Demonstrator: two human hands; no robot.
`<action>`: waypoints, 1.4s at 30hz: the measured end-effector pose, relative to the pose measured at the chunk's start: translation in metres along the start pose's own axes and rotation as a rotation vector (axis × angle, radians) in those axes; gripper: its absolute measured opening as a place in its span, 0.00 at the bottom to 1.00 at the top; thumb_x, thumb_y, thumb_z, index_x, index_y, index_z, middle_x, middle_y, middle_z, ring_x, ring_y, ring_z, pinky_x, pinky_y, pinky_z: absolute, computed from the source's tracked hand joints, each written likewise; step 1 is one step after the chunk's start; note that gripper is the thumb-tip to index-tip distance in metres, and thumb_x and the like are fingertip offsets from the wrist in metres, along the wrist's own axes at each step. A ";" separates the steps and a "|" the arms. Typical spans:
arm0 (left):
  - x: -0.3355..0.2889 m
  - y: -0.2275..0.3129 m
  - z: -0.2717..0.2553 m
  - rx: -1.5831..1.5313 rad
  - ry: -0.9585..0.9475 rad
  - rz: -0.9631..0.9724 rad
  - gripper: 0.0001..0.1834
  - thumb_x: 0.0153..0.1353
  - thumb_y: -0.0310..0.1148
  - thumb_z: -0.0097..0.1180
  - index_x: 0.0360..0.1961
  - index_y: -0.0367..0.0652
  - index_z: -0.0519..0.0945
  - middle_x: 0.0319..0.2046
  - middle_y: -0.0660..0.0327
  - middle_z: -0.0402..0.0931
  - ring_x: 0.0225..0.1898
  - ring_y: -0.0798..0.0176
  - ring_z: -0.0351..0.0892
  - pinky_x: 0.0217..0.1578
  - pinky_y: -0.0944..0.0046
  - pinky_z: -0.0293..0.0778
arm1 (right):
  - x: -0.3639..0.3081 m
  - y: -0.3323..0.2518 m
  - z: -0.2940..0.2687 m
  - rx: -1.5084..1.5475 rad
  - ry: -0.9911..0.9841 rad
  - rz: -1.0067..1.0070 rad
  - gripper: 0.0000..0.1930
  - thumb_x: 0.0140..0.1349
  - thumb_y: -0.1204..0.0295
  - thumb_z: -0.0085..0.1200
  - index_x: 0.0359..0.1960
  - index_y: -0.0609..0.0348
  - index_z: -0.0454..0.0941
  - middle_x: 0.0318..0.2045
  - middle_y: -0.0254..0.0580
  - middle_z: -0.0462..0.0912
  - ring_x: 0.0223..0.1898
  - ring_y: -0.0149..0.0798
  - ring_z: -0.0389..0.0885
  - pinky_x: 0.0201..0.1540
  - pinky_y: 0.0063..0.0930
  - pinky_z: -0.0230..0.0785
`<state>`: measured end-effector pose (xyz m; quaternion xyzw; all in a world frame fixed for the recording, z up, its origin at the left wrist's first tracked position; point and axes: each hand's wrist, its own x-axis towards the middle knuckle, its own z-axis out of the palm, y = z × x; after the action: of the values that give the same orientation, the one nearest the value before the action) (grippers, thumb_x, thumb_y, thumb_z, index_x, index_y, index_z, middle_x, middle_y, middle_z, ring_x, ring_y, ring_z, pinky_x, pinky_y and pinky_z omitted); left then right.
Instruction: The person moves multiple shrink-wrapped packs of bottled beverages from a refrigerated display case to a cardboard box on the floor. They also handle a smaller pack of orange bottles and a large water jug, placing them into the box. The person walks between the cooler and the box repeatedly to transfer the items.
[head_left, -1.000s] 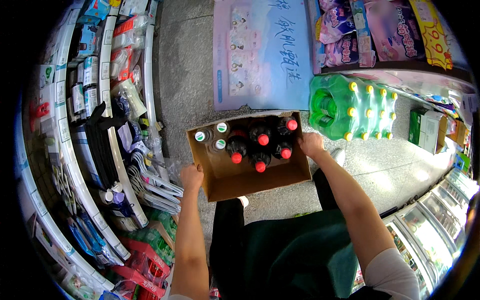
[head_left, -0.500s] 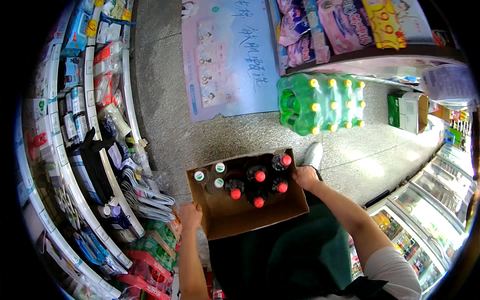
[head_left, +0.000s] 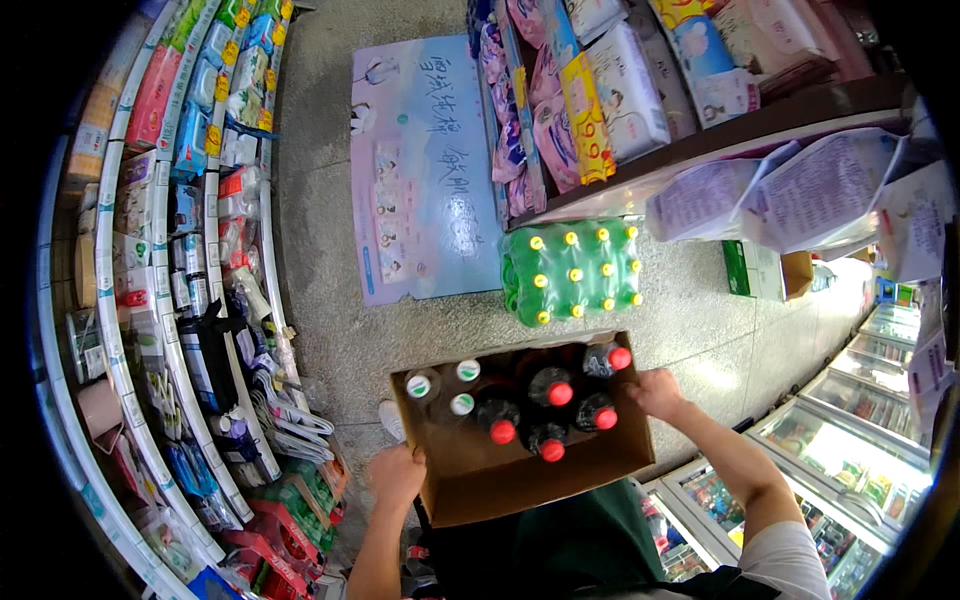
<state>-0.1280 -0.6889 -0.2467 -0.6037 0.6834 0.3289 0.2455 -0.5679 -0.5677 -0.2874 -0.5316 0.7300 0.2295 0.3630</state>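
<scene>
An open cardboard box (head_left: 560,482) is in front of me at waist height, carried between both hands. My left hand (head_left: 398,474) is closed on its left end, with the fingers over the edge. At the opposite end, my right hand (head_left: 657,394) grips the box near the far right corner. Inside stand several dark bottles with red caps (head_left: 550,388), towards the right and middle. Three clear bottles with white-and-green caps (head_left: 467,372) are grouped at the far left. The near strip of the box bottom is bare cardboard.
A shrink-wrapped pack of green bottles (head_left: 573,275) with yellow caps stands on the floor just beyond the box. Behind it are a printed board (head_left: 430,170) and a display of packets (head_left: 620,90). Stocked shelves (head_left: 215,300) line the left; glass-topped freezers (head_left: 830,450) stand right.
I have moved forward with the box, so the green bottle pack appears closer and further left. A shoe now shows left of the box instead of right. Both hands keep their hold.
</scene>
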 end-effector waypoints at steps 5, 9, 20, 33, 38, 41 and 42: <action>0.028 0.088 -0.019 -0.059 0.072 0.144 0.19 0.58 0.40 0.50 0.22 0.35 0.81 0.22 0.44 0.78 0.27 0.43 0.80 0.32 0.47 0.74 | -0.003 0.098 -0.034 0.086 0.220 0.047 0.17 0.57 0.58 0.54 0.23 0.60 0.79 0.24 0.57 0.80 0.31 0.59 0.79 0.36 0.51 0.71; 0.064 0.153 -0.023 -0.148 0.181 0.244 0.15 0.56 0.38 0.51 0.23 0.36 0.80 0.20 0.46 0.78 0.25 0.43 0.79 0.29 0.47 0.74 | 0.016 0.154 -0.068 0.097 0.368 0.080 0.15 0.55 0.61 0.54 0.22 0.61 0.77 0.25 0.58 0.79 0.30 0.60 0.78 0.34 0.50 0.70; 0.164 0.244 0.011 -0.266 0.433 0.345 0.10 0.54 0.33 0.52 0.21 0.40 0.77 0.18 0.50 0.77 0.22 0.48 0.80 0.23 0.50 0.73 | 0.149 0.257 -0.068 0.060 0.781 0.026 0.11 0.53 0.68 0.54 0.31 0.65 0.76 0.29 0.61 0.80 0.34 0.62 0.78 0.36 0.49 0.69; 0.180 0.250 0.011 -0.243 0.399 0.207 0.11 0.54 0.36 0.53 0.24 0.38 0.79 0.23 0.49 0.79 0.28 0.45 0.81 0.31 0.48 0.76 | 0.140 0.250 -0.062 0.332 0.792 0.128 0.16 0.64 0.58 0.49 0.44 0.58 0.74 0.33 0.52 0.82 0.35 0.53 0.81 0.39 0.41 0.70; 0.169 0.238 -0.004 -0.320 0.286 0.098 0.20 0.55 0.45 0.56 0.37 0.36 0.77 0.28 0.49 0.79 0.33 0.46 0.80 0.34 0.49 0.75 | 0.063 0.175 -0.059 0.660 1.078 0.144 0.15 0.64 0.72 0.51 0.53 0.58 0.70 0.47 0.47 0.74 0.46 0.40 0.76 0.45 0.32 0.71; 0.139 0.243 -0.030 -0.331 0.648 0.229 0.17 0.55 0.40 0.58 0.39 0.38 0.74 0.27 0.52 0.77 0.30 0.47 0.78 0.31 0.52 0.75 | 0.028 0.130 -0.021 1.148 1.083 0.161 0.17 0.62 0.78 0.52 0.53 0.59 0.68 0.43 0.45 0.73 0.43 0.34 0.76 0.39 0.25 0.74; 0.129 0.243 -0.033 -0.321 0.824 0.302 0.16 0.55 0.38 0.59 0.39 0.39 0.73 0.27 0.53 0.76 0.29 0.47 0.78 0.30 0.53 0.74 | 0.025 0.120 -0.007 1.235 0.933 0.162 0.19 0.60 0.80 0.53 0.53 0.60 0.67 0.46 0.43 0.73 0.43 0.35 0.76 0.43 0.27 0.74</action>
<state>-0.3855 -0.7857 -0.2827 -0.6082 0.7446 0.1953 -0.1937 -0.6876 -0.5487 -0.3085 -0.2197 0.8393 -0.4404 0.2309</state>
